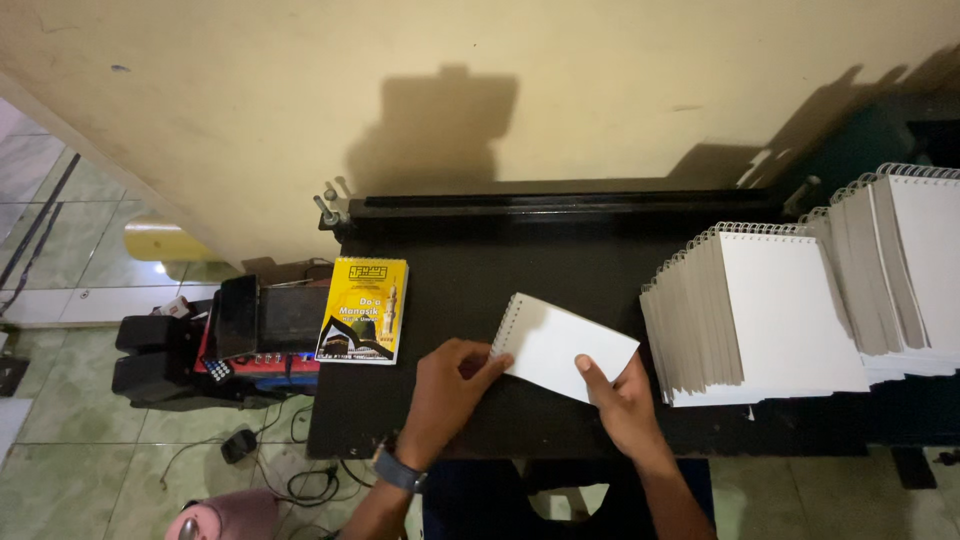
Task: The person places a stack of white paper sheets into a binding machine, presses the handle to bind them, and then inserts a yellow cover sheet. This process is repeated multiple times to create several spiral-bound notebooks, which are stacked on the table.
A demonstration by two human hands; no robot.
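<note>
A small white spiral-bound booklet (562, 343) lies tilted on the black work surface (470, 280), its wire binding at the upper left. My left hand (447, 390), with a watch on the wrist, grips the booklet's left edge near the binding. My right hand (620, 398) holds its lower right corner, thumb on top of the white cover. Both hands are near the front edge of the surface.
A fanned stack of white spiral-bound booklets (760, 310) sits to the right, a second stack (905, 265) beyond it. A yellow booklet (364, 310) lies at the left edge. A black and red device (255, 325) and cables are on the floor at left.
</note>
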